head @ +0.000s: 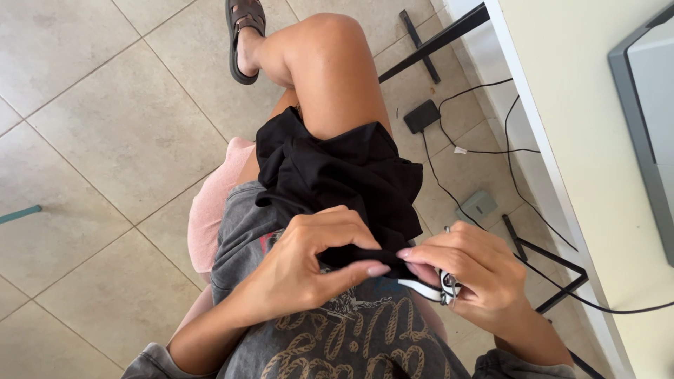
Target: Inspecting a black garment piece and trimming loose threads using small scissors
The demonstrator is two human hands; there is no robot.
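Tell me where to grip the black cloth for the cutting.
Probably pinch the black cloth at its near edge, from the left, as the left hand does: that edge sits stretched toward the small scissors in the right hand; the rest bunches loosely on the lap.

Black cloth [337, 175]: soft, matte and heavily bunched, heaped on the seated person's lap, spilling against the raised thigh. One narrow edge is drawn out towards the person's belly, stretched taut between both hands.
Pinched edge: a thin black fold, right at the fingertips.
Small scissors [437, 286]: metal, with white-trimmed black handles, lying almost flat, tips aimed at the pinched fold, just touching or beside it; can't tell whether the blades are parted.
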